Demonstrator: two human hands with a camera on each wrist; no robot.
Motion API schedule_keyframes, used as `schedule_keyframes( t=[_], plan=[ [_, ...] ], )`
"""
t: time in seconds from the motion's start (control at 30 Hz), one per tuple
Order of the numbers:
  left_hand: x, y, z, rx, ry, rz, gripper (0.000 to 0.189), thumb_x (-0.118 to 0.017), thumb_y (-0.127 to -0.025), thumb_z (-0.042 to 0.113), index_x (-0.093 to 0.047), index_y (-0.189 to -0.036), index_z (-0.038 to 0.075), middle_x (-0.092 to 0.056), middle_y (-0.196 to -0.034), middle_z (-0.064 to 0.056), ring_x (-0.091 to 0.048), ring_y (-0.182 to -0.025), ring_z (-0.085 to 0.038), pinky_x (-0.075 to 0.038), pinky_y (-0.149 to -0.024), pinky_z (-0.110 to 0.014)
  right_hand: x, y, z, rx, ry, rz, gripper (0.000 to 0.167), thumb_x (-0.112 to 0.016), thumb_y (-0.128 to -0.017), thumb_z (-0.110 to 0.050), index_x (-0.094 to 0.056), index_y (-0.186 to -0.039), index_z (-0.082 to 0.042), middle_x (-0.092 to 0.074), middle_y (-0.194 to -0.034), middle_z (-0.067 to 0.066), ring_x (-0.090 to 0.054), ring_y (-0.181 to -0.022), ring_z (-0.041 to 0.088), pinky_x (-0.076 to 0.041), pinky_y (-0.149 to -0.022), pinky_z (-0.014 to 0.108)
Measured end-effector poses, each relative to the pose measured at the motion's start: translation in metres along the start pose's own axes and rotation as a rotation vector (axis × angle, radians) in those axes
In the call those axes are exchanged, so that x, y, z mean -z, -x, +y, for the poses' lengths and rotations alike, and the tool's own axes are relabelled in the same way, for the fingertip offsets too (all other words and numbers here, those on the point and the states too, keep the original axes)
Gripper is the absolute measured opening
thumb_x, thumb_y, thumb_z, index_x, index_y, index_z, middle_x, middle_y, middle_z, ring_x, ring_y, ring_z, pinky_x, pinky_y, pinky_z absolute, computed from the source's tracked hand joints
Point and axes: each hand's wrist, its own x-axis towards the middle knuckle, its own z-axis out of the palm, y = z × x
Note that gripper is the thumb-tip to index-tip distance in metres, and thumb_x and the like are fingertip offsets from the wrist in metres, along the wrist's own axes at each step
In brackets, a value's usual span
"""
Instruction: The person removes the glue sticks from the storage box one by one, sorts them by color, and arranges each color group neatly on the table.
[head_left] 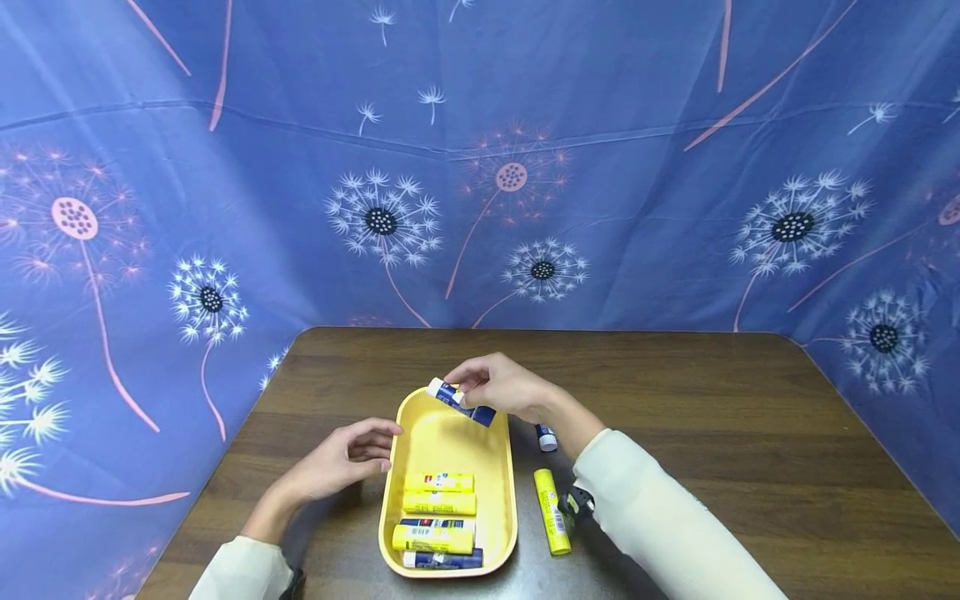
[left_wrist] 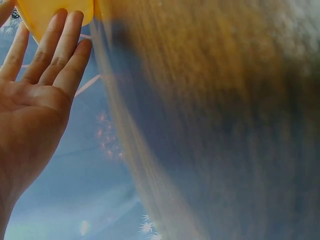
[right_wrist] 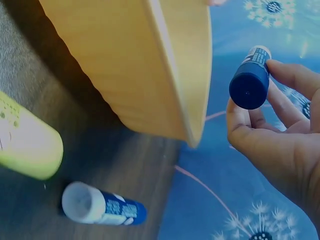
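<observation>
Between its thumb and fingers my right hand pinches a dark blue glue stick with a white end, held over the far end of the yellow tray. In the right wrist view the same glue stick points its blue base at the camera. My left hand touches the tray's left rim with fingers extended; the left wrist view shows its palm. Inside the tray's near half lie yellow glue sticks and blue glue sticks, side by side.
Right of the tray, a yellow glue stick lies on the wooden table. Beyond it is another blue glue stick with a white cap, partly hidden by my right forearm. A blue dandelion-print cloth hangs behind the table.
</observation>
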Motion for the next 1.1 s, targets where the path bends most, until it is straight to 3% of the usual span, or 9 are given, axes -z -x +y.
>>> schedule_keyframes(
  t=[0.2, 0.63, 1.1],
  plan=[
    [0.002, 0.0, -0.001, 0.006, 0.025, -0.006, 0.048, -0.071, -0.098, 0.012, -0.053, -0.14, -0.003, -0.063, -0.133, -0.028, -0.066, -0.12, -0.036, -0.057, -0.096, -0.023, 0.014, 0.009, -0.005, -0.009, -0.041, 0.096, 0.039, -0.067, -0.09, 0.005, -0.07, -0.128, -0.006, -0.067, -0.11, 0.01, -0.061, -0.1, 0.019, -0.056, -0.08, 0.026],
    [-0.002, 0.0, 0.001, 0.006, 0.018, -0.013, 0.048, -0.069, -0.1, 0.013, -0.052, -0.142, -0.002, -0.063, -0.133, -0.027, -0.066, -0.121, -0.037, -0.057, -0.096, -0.023, 0.044, 0.029, 0.008, -0.046, -0.12, 0.301, 0.042, -0.063, -0.093, 0.003, -0.065, -0.135, -0.001, -0.067, -0.11, 0.009, -0.062, -0.095, 0.015, -0.055, -0.078, 0.024],
    [0.0, 0.003, 0.0, 0.001, 0.029, -0.003, 0.051, -0.071, -0.099, 0.014, -0.051, -0.142, -0.004, -0.063, -0.133, -0.029, -0.066, -0.121, -0.038, -0.057, -0.097, -0.022, 0.06, 0.056, 0.051, -0.123, -0.243, 0.6, 0.047, -0.061, -0.094, 0.001, -0.056, -0.142, 0.004, -0.067, -0.112, 0.012, -0.062, -0.086, 0.008, -0.054, -0.072, 0.018]
  ],
)
